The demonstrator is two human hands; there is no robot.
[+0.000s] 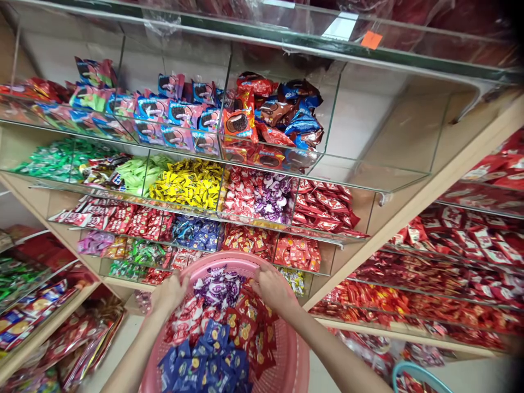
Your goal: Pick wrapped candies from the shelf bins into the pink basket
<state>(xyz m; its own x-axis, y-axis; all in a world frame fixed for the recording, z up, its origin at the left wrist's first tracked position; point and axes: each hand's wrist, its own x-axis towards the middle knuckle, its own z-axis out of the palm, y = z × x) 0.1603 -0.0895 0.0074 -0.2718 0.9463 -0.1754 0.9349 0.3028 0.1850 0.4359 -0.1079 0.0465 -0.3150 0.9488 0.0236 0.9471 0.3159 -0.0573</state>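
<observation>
A pink plastic basket (295,355) full of wrapped candies is in front of me, low in the middle of the view. My left hand (168,293) is closed on its left rim, and my right hand (273,289) grips the rim on the right; the undersides of the fingers are hidden. Inside the basket, purple-and-white candies (221,286) lie at the far side and red-and-white candies (186,322) at the left. Blue packets (204,363) fill the near part, with red packets (256,330) along the right.
Glass-fronted shelves (262,41) with sorted candies rise just beyond the basket. Yellow packets (190,183) and chocolate-sandwich-cookie packs (155,112) sit in their compartments. More racks of red packets (462,234) stand at right. A light-blue basket rim (415,370) shows at lower right.
</observation>
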